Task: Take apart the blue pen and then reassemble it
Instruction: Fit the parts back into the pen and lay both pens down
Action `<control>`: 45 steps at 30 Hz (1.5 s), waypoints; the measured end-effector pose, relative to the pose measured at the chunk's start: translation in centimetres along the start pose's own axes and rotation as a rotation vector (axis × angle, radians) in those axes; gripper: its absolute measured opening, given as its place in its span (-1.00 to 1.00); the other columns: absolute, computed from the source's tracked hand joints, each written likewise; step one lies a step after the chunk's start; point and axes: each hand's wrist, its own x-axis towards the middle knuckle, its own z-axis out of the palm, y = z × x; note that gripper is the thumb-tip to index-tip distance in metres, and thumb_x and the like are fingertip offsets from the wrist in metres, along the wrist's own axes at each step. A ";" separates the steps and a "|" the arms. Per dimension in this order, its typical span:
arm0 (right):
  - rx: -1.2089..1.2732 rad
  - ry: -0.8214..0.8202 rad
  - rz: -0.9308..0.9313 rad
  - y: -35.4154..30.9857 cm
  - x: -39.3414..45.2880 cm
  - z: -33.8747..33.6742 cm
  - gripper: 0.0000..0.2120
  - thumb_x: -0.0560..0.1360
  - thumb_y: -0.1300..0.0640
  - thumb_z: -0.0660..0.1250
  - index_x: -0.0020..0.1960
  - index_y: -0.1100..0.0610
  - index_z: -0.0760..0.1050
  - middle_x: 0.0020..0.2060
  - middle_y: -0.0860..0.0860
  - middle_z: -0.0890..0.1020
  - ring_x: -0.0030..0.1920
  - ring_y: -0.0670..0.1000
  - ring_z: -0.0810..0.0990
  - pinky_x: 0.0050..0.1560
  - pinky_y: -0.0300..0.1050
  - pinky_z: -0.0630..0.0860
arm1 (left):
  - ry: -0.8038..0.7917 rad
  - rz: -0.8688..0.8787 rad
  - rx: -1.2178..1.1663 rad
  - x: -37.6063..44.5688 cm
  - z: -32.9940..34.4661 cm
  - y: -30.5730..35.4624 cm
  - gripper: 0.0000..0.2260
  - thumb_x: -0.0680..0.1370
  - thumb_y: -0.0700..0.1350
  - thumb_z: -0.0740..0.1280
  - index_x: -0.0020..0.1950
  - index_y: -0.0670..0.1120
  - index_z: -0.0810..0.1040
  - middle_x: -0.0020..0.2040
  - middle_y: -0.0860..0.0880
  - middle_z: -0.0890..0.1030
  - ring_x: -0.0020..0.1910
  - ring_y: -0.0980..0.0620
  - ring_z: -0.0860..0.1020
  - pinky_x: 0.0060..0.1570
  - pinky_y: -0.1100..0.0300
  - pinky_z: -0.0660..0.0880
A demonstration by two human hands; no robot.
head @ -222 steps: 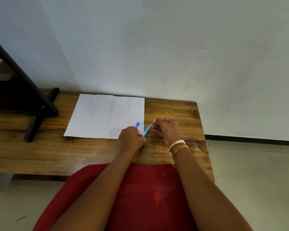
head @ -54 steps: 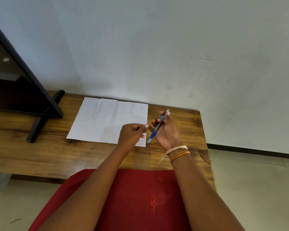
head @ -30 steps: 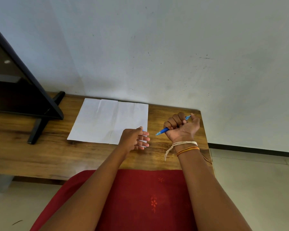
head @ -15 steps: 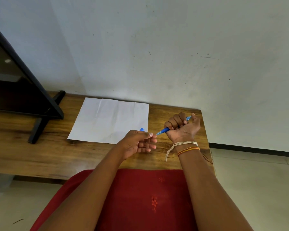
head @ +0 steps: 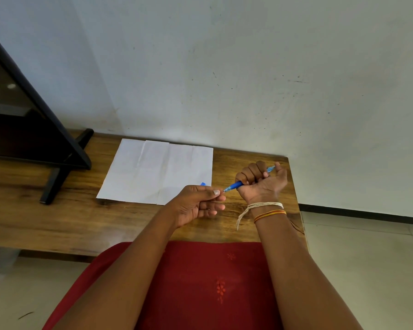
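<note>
The slim blue plastic pen (head: 236, 186) is held above the wooden surface (head: 57, 217), near its right end, tilted with its tip pointing left and slightly down. The right hand (head: 260, 182) is wrapped around the barrel in a fist, the thumb pressing at the pen's rear end. The left hand (head: 198, 206) has its thumb and forefinger pinched together right at the pen's tip; what it grips there is too small to tell. A small blue piece (head: 203, 184) peeks out just above that hand, at the edge of the creased white sheet of paper (head: 153, 170) lying flat on the surface. White and orange threads (head: 267, 209) circle the right wrist. A black stand (head: 57, 172) rests at the left.
</note>
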 end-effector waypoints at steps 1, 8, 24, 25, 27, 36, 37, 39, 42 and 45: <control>0.004 0.001 0.002 0.0 0.0 0.0 -0.50 0.46 -0.19 0.05 -0.54 0.07 0.14 -0.63 -0.05 0.13 -0.59 -0.04 0.06 -0.51 -0.24 0.05 | -0.002 0.001 -0.001 0.0 0.0 0.0 -0.88 0.45 -0.13 0.43 -0.06 -0.10 0.71 -0.09 -0.11 0.72 -0.13 -0.05 0.70 -0.25 0.18 0.62; 0.000 0.006 -0.002 0.0 0.1 0.2 -0.50 0.47 -0.14 0.03 -0.56 0.07 0.15 -0.64 -0.05 0.13 -0.61 -0.04 0.07 -0.51 -0.26 0.05 | -0.005 0.011 -0.014 0.3 0.0 -0.1 -0.84 0.39 -0.10 0.45 -0.07 -0.10 0.71 -0.09 -0.11 0.72 -0.13 -0.04 0.70 -0.26 0.18 0.62; -0.001 -0.025 0.009 0.1 0.1 0.0 -0.48 0.47 -0.20 0.03 -0.55 0.07 0.16 -0.64 -0.05 0.13 -0.60 -0.05 0.07 -0.51 -0.24 0.04 | 0.001 0.014 -0.017 0.3 0.1 -0.1 -0.84 0.37 -0.10 0.46 -0.09 -0.10 0.72 -0.10 -0.11 0.72 -0.14 -0.04 0.70 -0.28 0.18 0.62; -0.001 -0.027 0.009 0.1 0.1 -0.1 -0.48 0.47 -0.21 0.03 -0.55 0.07 0.16 -0.64 -0.05 0.14 -0.61 -0.05 0.07 -0.51 -0.24 0.04 | 0.001 0.013 -0.015 0.3 0.1 -0.1 -0.84 0.37 -0.10 0.46 -0.09 -0.10 0.72 -0.10 -0.11 0.72 -0.14 -0.04 0.70 -0.28 0.18 0.62; 0.004 -0.030 0.011 0.2 0.3 -0.1 -0.47 0.47 -0.21 0.04 -0.55 0.08 0.17 -0.64 -0.05 0.15 -0.61 -0.05 0.08 -0.50 -0.25 0.05 | 0.004 0.009 -0.010 0.4 0.0 -0.2 -0.83 0.37 -0.09 0.46 -0.08 -0.10 0.72 -0.09 -0.11 0.72 -0.14 -0.04 0.70 -0.28 0.18 0.62; -0.019 -0.037 0.010 0.6 0.8 -0.7 -0.55 0.46 -0.23 0.09 -0.37 0.11 0.32 -0.55 -0.04 0.25 -0.55 -0.05 0.19 -0.47 -0.21 0.14 | 0.063 -0.011 0.032 0.3 0.1 0.0 -0.90 0.47 -0.18 0.41 -0.06 -0.14 0.69 -0.09 -0.13 0.72 -0.17 -0.05 0.70 -0.31 0.19 0.61; -0.034 -0.008 0.006 0.7 0.9 -0.7 -0.56 0.46 -0.23 0.10 -0.35 0.11 0.33 -0.52 -0.03 0.28 -0.51 -0.03 0.23 -0.44 -0.20 0.18 | 0.076 -0.015 0.042 0.3 0.2 0.0 -0.90 0.48 -0.18 0.41 -0.05 -0.15 0.68 -0.10 -0.13 0.72 -0.18 -0.05 0.70 -0.31 0.20 0.61; -0.065 0.071 0.014 0.9 1.2 -0.8 -0.59 0.47 -0.21 0.11 -0.32 0.11 0.35 -0.46 -0.01 0.35 -0.44 -0.01 0.29 -0.35 -0.16 0.24 | 0.108 -0.026 0.060 0.3 0.3 0.1 -0.88 0.48 -0.19 0.40 -0.02 -0.17 0.67 -0.10 -0.13 0.72 -0.18 -0.04 0.70 -0.32 0.20 0.61; -0.099 0.181 0.042 1.3 1.6 -1.0 -0.66 0.51 -0.10 0.12 -0.27 0.12 0.40 -0.42 0.02 0.38 -0.38 0.00 0.33 -0.27 -0.12 0.30 | 0.150 -0.035 0.076 0.2 0.3 0.1 -0.85 0.49 -0.21 0.39 0.04 -0.19 0.64 -0.08 -0.14 0.72 -0.17 -0.05 0.70 -0.32 0.20 0.61; -0.177 0.263 0.087 1.7 2.1 -1.1 -0.84 0.53 0.18 0.13 -0.18 0.16 0.43 -0.38 0.04 0.38 -0.36 0.00 0.37 -0.24 -0.12 0.37 | 0.190 -0.046 0.088 0.3 0.3 0.1 -0.84 0.50 -0.21 0.39 0.06 -0.18 0.63 -0.07 -0.13 0.72 -0.14 -0.06 0.70 -0.30 0.20 0.61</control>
